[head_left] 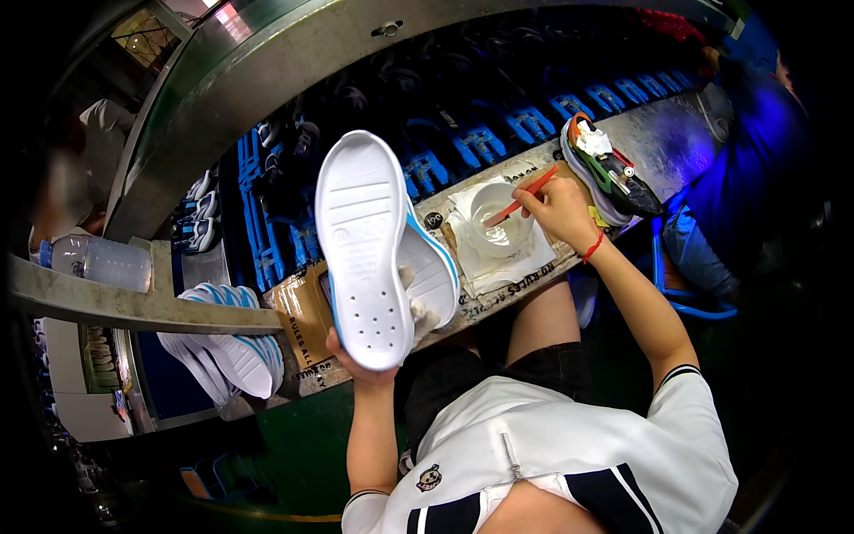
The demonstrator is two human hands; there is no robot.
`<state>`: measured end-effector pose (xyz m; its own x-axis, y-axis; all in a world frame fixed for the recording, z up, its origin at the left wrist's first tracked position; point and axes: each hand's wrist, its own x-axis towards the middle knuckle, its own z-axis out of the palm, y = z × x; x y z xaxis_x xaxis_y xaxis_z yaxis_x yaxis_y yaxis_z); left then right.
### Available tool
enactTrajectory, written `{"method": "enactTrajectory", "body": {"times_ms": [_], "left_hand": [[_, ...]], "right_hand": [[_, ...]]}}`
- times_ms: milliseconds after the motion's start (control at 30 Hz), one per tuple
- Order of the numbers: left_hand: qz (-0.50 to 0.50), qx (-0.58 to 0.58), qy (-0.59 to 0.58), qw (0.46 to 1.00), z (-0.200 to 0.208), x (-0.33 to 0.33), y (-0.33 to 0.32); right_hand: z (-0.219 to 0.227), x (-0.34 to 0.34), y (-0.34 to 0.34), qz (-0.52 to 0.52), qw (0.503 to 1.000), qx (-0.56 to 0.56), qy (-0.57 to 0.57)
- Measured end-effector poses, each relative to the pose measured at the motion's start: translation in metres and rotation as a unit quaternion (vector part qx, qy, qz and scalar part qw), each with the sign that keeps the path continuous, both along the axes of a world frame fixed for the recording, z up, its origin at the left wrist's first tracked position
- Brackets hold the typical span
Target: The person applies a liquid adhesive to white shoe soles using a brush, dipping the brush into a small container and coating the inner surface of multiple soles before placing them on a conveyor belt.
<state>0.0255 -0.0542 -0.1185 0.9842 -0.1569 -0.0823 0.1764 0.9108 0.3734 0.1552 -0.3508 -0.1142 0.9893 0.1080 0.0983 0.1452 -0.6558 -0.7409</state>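
My left hand [365, 367] is closed on a pair of white shoe soles. The front sole [363, 240] stands nearly upright, with grooves across it and a cluster of small holes at its lower end. Behind it shows the second sole [431, 276], edged in blue; pale-covered fingertips press against it. In my right hand [562, 214] is a slim brush [536, 181] with a red handle, pinched between the fingers. The brush's tip dips into a whitish translucent bowl [480, 200] with clear liquid in it. White paper [529, 265] lies under the bowl.
Stacked white-and-blue soles [236, 356] lie at the left below a metal bar [151, 307]. A clear plastic bottle [102, 260] rests beyond it. A multicoloured shoe [609, 173] sits right of my right hand. Blue-and-black racks [480, 142] line the far side; another person's sleeve [747, 169] is at right.
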Motion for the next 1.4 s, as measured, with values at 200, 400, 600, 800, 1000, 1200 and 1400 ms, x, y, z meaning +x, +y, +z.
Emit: {"method": "enactTrajectory", "body": {"times_ms": [200, 400, 600, 800, 1000, 1200, 1400], "left_hand": [[-0.029, 0.080, 0.001, 0.996, 0.013, 0.014, 0.001], [-0.100, 0.068, 0.112, 0.986, 0.013, 0.016, -0.003], [-0.270, 0.000, 0.060, 0.961, 0.025, 0.012, -0.013], [-0.319, -0.080, 0.099, 0.939, 0.027, 0.010, -0.012], [-0.305, -0.121, 0.137, 0.935, 0.019, 0.010, -0.019], [-0.287, -0.044, 0.087, 0.953, 0.001, 0.004, -0.016], [-0.230, 0.010, -0.003, 0.973, 0.000, 0.007, -0.038]], "right_hand": [[0.019, -0.005, -0.017, -0.006, 0.972, 0.235, 0.002], [0.019, 0.003, -0.036, 0.036, 0.948, 0.294, 0.114], [0.056, -0.007, 0.003, 0.114, 0.933, 0.338, 0.048], [0.073, 0.001, 0.026, 0.258, 0.941, 0.192, -0.103], [0.085, 0.003, 0.046, 0.384, 0.908, 0.131, -0.101], [0.079, 0.031, -0.009, 0.244, 0.958, 0.088, -0.120], [0.060, -0.004, -0.010, 0.108, 0.976, 0.105, -0.154]]}}
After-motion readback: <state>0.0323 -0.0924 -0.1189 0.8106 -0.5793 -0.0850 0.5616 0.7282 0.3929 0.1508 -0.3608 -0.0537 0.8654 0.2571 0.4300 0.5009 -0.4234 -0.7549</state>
